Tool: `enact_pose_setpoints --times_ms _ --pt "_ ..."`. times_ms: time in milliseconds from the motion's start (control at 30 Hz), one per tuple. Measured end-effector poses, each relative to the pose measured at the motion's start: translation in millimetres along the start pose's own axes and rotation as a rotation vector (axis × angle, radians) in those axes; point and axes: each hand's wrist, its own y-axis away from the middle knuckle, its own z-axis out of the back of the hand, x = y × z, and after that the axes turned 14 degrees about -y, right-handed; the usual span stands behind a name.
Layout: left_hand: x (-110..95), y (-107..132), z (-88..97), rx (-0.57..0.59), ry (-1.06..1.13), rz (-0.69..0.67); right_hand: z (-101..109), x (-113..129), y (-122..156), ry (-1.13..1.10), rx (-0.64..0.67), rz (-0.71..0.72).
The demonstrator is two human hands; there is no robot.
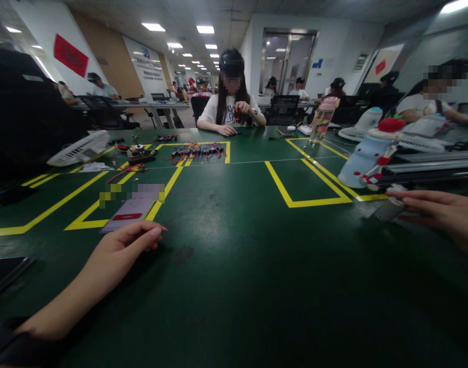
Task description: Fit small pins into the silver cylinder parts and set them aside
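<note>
My left hand (136,240) rests on the green table (234,286) at the near edge of a phone (132,209) whose screen is lit. Its fingers are curled in with the thumb against them, and nothing shows in them. At the right edge, my right hand (441,209) grips a small grey cylindrical thing with a white end (390,207) between thumb and fingers. That thing is tilted and blurred, so its exact kind is unclear. Just beyond it stands a light blue bottle with a red top (358,158).
Bundled red and blue wires (199,152) lie mid-table, with a small wired device (137,153) left of them. A white fan (80,148) lies at far left. A clear bottle (321,122) stands near a seated person (231,102) opposite. Metal bars (441,168) lie at right.
</note>
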Motion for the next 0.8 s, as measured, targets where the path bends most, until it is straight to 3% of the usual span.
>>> enact_pose_setpoints --times_ms 100,233,300,500,800 --pt "-0.7 0.8 0.3 0.006 -0.011 -0.003 4.4 -1.0 -2.3 -0.047 0.027 -0.165" --pt "0.2 0.4 0.2 0.008 -0.007 -0.008 10.7 -8.3 -7.9 0.374 -0.009 -0.055" --pt "0.3 0.0 0.1 0.013 -0.005 -0.013 11.3 -17.4 -11.7 0.467 0.0 -0.007" --pt "-2.4 0.5 0.5 0.016 -0.029 -0.004 4.2 -35.6 -13.9 0.575 -0.03 0.088" --pt "-3.2 2.0 0.7 0.037 -0.035 0.009 5.7 -52.2 -24.2 0.523 -0.048 0.124"
